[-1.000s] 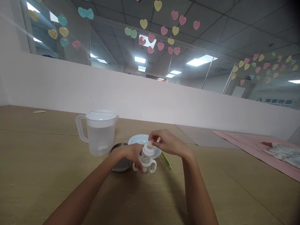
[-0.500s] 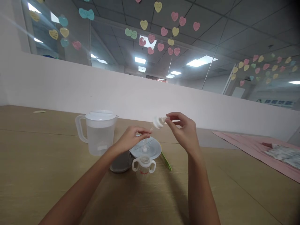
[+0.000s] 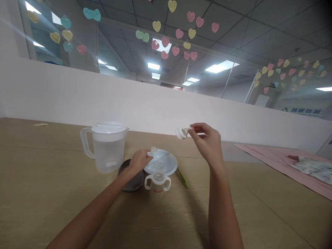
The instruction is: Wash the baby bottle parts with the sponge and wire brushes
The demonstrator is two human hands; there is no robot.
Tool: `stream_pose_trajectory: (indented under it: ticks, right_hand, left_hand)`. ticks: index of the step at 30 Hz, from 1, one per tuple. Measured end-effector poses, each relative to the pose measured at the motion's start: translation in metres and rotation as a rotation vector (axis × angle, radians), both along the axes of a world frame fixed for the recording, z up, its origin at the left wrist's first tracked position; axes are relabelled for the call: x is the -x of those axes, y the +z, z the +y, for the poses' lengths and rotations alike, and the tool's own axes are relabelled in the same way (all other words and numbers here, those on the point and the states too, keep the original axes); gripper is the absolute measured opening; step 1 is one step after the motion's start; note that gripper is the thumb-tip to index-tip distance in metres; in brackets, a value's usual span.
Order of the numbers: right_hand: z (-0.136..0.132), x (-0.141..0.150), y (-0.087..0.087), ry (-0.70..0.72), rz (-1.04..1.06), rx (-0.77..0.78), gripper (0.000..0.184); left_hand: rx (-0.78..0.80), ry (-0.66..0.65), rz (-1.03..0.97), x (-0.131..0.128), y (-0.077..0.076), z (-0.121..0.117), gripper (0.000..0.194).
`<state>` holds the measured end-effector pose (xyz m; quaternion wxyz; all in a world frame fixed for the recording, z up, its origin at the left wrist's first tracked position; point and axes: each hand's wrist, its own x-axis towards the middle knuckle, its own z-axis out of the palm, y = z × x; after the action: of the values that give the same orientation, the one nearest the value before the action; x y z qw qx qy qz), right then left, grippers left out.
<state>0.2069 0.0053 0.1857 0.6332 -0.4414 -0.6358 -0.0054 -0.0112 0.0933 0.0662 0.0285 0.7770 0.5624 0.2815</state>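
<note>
A small clear baby bottle (image 3: 157, 183) with two white handles stands open on the wooden table (image 3: 52, 193). My right hand (image 3: 207, 142) is raised above the table and pinches the bottle's white teat cap (image 3: 181, 132) by its tip. My left hand (image 3: 138, 160) is low at the rim of a white plate (image 3: 166, 165) just behind the bottle, fingers closed on a small white straw piece (image 3: 153, 149) whose thin tube lies across the plate.
A clear lidded water jug (image 3: 106, 147) stands left of the plate. A round metal lid (image 3: 131, 178) lies under my left wrist. A green utensil (image 3: 182, 177) lies right of the plate. A pink cloth (image 3: 280, 162) with packets covers the right side.
My right hand lifted the teat cap off the bottle and holds it up to the right. My left hand let go of the bottle, pulled out the straw piece and lowered it to the plate.
</note>
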Motion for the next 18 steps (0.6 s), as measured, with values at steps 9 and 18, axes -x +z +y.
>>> stream_pose_trajectory:
  ticks: [9, 18]
  right_hand:
    - [0.002, 0.013, -0.003, 0.057, -0.098, 0.128, 0.018]
    - [0.013, 0.036, -0.014, 0.245, -0.216, 0.124, 0.013]
  left_hand:
    - [0.004, -0.008, 0.165, -0.002, -0.001, -0.004, 0.04]
    - [-0.085, -0.383, -0.4, -0.017, 0.068, -0.063, 0.077]
